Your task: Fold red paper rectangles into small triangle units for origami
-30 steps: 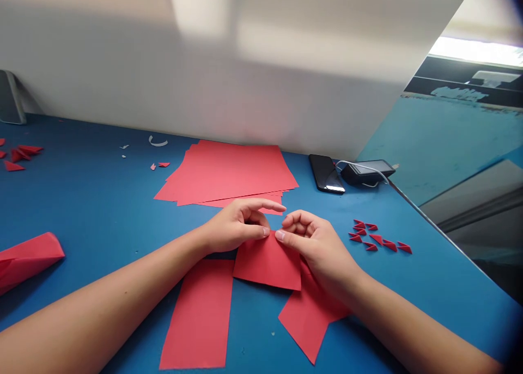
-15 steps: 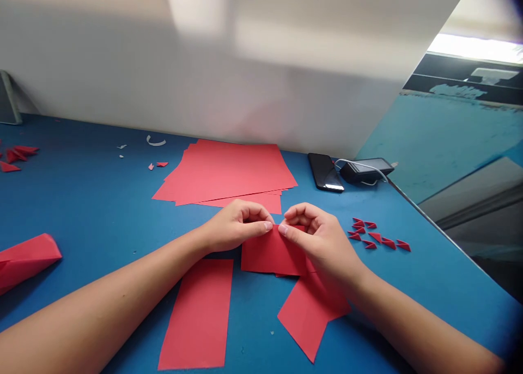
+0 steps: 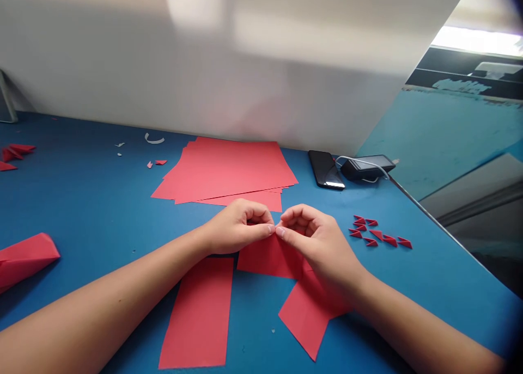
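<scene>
Between both hands is a red sheet of paper (image 3: 267, 258), pinched at its top edge and hanging toward me. My left hand (image 3: 243, 225) is closed, thumb against curled fingers at that edge. My right hand (image 3: 312, 235) pinches the same edge just beside it, the two thumb tips nearly touching. To the lower left lies a flat red paper strip (image 3: 200, 314). More red paper pieces (image 3: 308, 314) lie beneath and in front of my right hand, one set at an angle; the wrist covers part of them.
A stack of red sheets (image 3: 232, 167) lies behind my hands. To its right are a phone (image 3: 326, 170) and a black device with a white cable (image 3: 368, 167). Several small folded red pieces (image 3: 376, 234) sit at right. A larger folded red paper (image 3: 28, 259) lies at left.
The thumbs have come closer together along the paper's top edge. The held paper's lower edge has tilted and shifted slightly. The other papers lie as before.
</scene>
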